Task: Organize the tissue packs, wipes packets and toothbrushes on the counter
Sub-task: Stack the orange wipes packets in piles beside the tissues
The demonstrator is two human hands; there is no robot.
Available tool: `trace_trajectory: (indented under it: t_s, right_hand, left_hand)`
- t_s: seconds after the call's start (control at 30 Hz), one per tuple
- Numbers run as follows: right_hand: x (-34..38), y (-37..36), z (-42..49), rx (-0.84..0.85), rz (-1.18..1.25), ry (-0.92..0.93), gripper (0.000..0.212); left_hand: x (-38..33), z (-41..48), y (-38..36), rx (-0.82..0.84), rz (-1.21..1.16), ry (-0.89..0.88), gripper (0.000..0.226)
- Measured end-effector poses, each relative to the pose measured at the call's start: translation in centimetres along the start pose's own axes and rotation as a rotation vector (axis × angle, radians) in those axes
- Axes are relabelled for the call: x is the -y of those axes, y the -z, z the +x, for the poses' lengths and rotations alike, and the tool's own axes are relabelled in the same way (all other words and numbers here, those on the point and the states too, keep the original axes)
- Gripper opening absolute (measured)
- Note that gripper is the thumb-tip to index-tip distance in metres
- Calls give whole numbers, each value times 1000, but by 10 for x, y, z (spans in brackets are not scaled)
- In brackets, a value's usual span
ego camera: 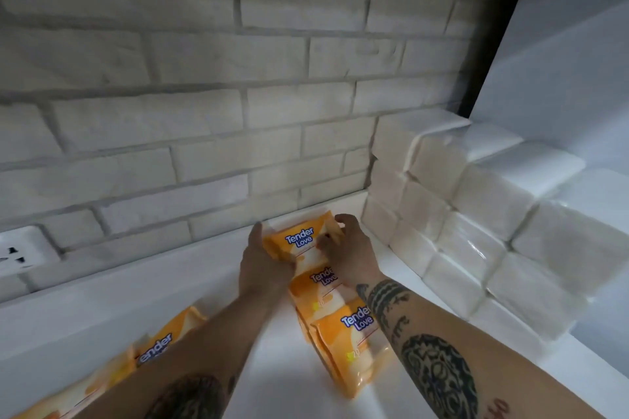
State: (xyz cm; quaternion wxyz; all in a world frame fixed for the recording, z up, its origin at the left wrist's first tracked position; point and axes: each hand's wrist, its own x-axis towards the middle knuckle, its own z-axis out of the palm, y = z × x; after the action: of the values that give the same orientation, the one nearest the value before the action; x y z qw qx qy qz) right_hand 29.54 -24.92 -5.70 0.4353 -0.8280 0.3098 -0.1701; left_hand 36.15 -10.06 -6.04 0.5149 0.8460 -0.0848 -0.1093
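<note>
Holding an orange wipes packet (299,241) on the white surface (102,316), near the brick wall (204,112). Gripping its 9 o'clock edge with the left hand (263,262), fingers curled. Pinching its 3 o'clock edge with the right hand (350,248). Sitting at 12 o'clock of a row of more wipes packets (354,333). Stacked at 3 o'clock, white tissue packs (476,214).

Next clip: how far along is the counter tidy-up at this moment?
Done: the white plastic-wrapped tissue packs stand stacked in a block at the right. In hand: the left hand and right hand grip an orange Tender Love wipes packet at the wall end of a row with two more orange packets. Left: loose orange packets lie lower left on the white counter; no toothbrushes show.
</note>
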Motion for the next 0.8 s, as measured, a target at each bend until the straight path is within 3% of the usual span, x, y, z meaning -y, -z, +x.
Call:
trace_trajectory:
  t_s: [0.07,0.13,0.3,0.4,0.47,0.8]
  right_hand:
    - [-4,-8,13,16,-100,24,43]
    - [-8,-16,24,32,-236,61,31]
    - [-12,-25,31,34,-441,66,39]
    - [-9,-24,31,78,-511,74,43]
    - [-8,-23,32,117,-520,62,45]
    - [-1,-22,39,198,-501,-8,44]
  left_hand:
    - [2,10,-6,20,128,-84,56]
    - [7,20,-11,40,182,-105,46]
    - [14,30,-20,86,232,-78,61]
    - [16,36,-24,91,286,-75,54]
    - [18,39,-24,104,356,-65,48]
    - [26,50,-21,184,530,-36,64]
